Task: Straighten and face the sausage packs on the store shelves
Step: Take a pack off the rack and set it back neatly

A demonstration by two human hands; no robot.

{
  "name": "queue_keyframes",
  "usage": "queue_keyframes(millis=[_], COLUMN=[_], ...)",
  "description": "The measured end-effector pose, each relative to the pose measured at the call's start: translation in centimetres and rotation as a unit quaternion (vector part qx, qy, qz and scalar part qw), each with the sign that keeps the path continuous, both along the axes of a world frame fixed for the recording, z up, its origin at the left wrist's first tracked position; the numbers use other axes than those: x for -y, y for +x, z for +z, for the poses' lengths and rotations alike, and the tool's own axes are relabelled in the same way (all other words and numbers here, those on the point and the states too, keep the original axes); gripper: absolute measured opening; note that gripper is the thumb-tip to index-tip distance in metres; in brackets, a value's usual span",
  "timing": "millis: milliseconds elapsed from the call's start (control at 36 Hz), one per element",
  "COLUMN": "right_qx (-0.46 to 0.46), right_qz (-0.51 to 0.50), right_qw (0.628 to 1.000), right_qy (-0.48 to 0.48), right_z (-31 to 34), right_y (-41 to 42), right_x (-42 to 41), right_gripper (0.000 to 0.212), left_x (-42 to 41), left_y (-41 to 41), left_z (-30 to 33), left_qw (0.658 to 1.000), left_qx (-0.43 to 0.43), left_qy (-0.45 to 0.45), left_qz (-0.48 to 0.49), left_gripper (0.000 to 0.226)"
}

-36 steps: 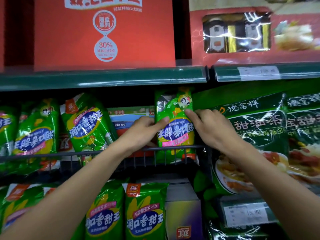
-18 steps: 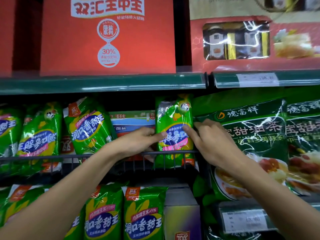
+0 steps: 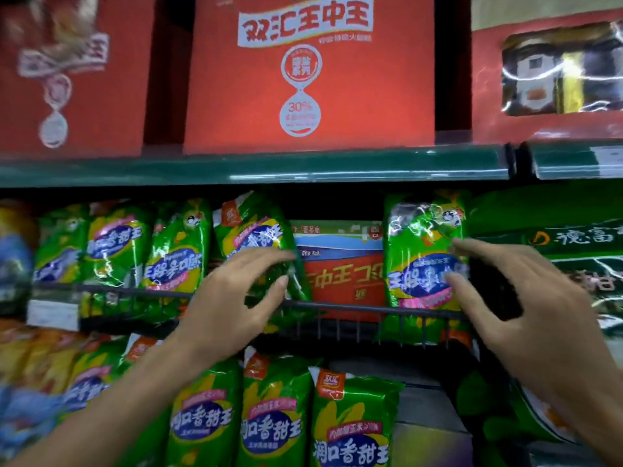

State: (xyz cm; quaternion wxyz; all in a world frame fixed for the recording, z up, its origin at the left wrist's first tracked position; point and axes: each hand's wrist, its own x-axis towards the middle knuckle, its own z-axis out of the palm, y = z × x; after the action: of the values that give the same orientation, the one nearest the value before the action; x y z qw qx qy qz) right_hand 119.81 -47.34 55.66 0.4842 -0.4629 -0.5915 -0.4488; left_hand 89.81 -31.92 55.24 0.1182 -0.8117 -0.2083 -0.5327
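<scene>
Both hands have come off the green sausage pack (image 3: pixel 423 254) I was gripping: left hand (image 3: pixel 232 305) and right hand (image 3: pixel 512 298) hover with fingers spread, holding nothing. It stands upside-down behind the wire rail (image 3: pixel 337 306), beside a red pack (image 3: pixel 340 274). Motion blur smears the far-left packs.

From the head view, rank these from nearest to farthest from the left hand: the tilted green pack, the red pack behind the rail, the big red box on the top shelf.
1. tilted green pack, right at the left hand
2. red pack, just to its right
3. big red box, shelf above
</scene>
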Motion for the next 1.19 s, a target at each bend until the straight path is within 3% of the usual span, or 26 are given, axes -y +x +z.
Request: queue_keyframes(millis=[83, 250, 333, 444, 528, 722, 861, 1000, 1083, 1194], right_qx=[0.022, -0.046, -0.068, -0.107, -0.132, -0.139, -0.139, -0.135, -0.126, -0.154], right_qz=[0.073, 0.171, 0.139, 0.09, 0.094, 0.013, -0.011, -0.004, 0.065, 0.021], right_qw=[0.997, 0.975, 0.968, 0.943, 0.921, 0.936, 0.918, 0.939, 0.977, 0.987], right_qy=[-0.028, -0.135, -0.195, -0.303, -0.354, -0.324, -0.372, -0.315, -0.16, -0.033], right_z=[0.7, 2.8, 3.7, 3.7, 3.2, 2.9, 2.7, 2.6, 1.9, 0.9], right_y=[-2.7, -8.7, -11.3, -12.5, -12.7, -11.2, -11.5, -11.1, -9.7, -6.3], right_x=[-1.0, -4.9, -7.7, -10.8, -12.1, -10.5, -9.7, -7.4, -4.9, -1.7], right_gripper=[0.039, 0.039, 0.043, 0.066, 0.056, 0.033, 0.033, 0.045, 0.032, 0.036], left_x=[-1.5, -3.9, -4.7, -5.4, -5.7, -5.6, -5.1, -4.6, -3.6, -1.3], left_y=[-2.6, -5.4, -5.9, -5.6, -5.3, -3.0, -1.8, -2.2, -1.5, 1.0], left_z=[-0.4, -0.8, -0.9, -1.1, -1.1, 0.3, 0.6, 0.6, 1.3, 2.0], left_qw=[0.999, 0.997, 0.997, 0.997, 0.995, 0.987, 0.986, 0.988, 0.989, 0.986], left_qx=[-0.005, -0.035, -0.041, -0.073, -0.099, -0.144, -0.144, -0.127, -0.096, -0.09], left_qy=[0.041, 0.03, 0.032, 0.027, 0.027, 0.019, 0.002, 0.013, 0.052, 0.044], left_qz=[0.029, 0.063, 0.062, 0.026, 0.015, -0.068, -0.08, -0.086, -0.097, -0.133], left_gripper=[0.036, 0.047, 0.049, 0.049, 0.054, 0.057, 0.064, 0.052, 0.045, 0.045])
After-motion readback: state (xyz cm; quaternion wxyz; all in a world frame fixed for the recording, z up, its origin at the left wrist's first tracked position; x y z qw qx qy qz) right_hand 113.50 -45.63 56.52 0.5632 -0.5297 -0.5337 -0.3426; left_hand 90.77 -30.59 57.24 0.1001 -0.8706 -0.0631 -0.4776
